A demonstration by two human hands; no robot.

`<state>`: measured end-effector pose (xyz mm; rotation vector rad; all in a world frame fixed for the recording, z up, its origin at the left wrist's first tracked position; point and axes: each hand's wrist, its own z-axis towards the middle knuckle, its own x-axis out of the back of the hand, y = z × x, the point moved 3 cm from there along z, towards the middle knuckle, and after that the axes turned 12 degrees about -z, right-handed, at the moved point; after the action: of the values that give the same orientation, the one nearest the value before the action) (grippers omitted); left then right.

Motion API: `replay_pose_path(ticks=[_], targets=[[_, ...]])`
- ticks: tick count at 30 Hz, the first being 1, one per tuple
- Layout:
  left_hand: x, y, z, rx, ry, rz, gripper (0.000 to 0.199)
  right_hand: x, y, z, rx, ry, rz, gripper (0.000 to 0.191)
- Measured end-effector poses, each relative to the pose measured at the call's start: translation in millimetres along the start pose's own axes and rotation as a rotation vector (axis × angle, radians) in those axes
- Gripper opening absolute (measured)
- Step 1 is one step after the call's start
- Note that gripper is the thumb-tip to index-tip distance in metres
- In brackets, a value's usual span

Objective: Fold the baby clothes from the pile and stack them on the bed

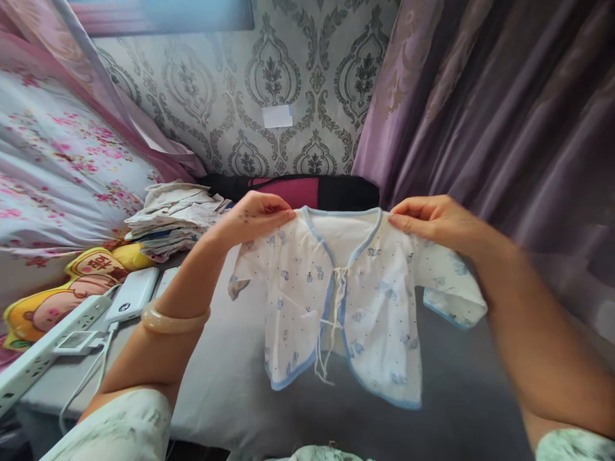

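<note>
Head view: purple curtain (pixel 480 128) on the right, grey cover (pixel 225 397) spread below. Centre, over the grey cover: small white jacket (pixel 368 307), blue trim, front opening toward camera, held up by its shoulders. Can't tell if the hem touches down. Stack of folded cloth (pixel 175 214) beyond left forearm; white power strip (pixel 45 358) at left edge.

Left hand (pixel 259 216): thumb and fingers pinching one shoulder. Right hand (pixel 430 218): same pinch, other shoulder. Smallest: white ties (pixel 340 285), seemingly knotted below the neckline, ends dangling.

Step in hand, my read: jacket stretched out between two pinches, shoulders about level. Next move calls for even tension both sides, limp sleeves and tie ends not bunching underneath.
</note>
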<state>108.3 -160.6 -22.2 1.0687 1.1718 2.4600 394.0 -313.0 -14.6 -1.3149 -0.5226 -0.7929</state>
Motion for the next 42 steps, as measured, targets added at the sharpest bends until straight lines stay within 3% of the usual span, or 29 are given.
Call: replay_pose_path(ticks=[3, 7, 11, 17, 29, 36, 42], targets=[[-33.7, -66, 8, 0.151, -0.180, 0.053, 0.042, -38, 43, 22, -0.030, -0.161, -0.126, 0.046], [-84.0, -153, 9, 0.263, -0.249, 0.192, 0.036, -95, 99, 39, -0.060, -0.170, -0.394, 0.042], [-112.0, -195, 2, 0.230, -0.229, 0.284, 0.034, -129, 134, 40, -0.107, -0.198, -0.590, 0.032], [-116.1, -205, 4, 0.207, -0.243, 0.399, 0.032, -147, 159, 49, 0.002, -0.196, -0.812, 0.029], [-112.9, -230, 45, 0.299, -0.251, 0.515, 0.030, -153, 176, 97, -0.002, -0.244, -0.912, 0.037], [-110.3, -242, 71, 0.325, -0.186, 0.564, 0.031, -151, 184, 125, -0.071, -0.230, -0.875, 0.036], [-116.5, -251, 75, 0.396, -0.123, 0.514, 0.032, -157, 186, 130, -0.171, -0.182, -0.780, 0.033]])
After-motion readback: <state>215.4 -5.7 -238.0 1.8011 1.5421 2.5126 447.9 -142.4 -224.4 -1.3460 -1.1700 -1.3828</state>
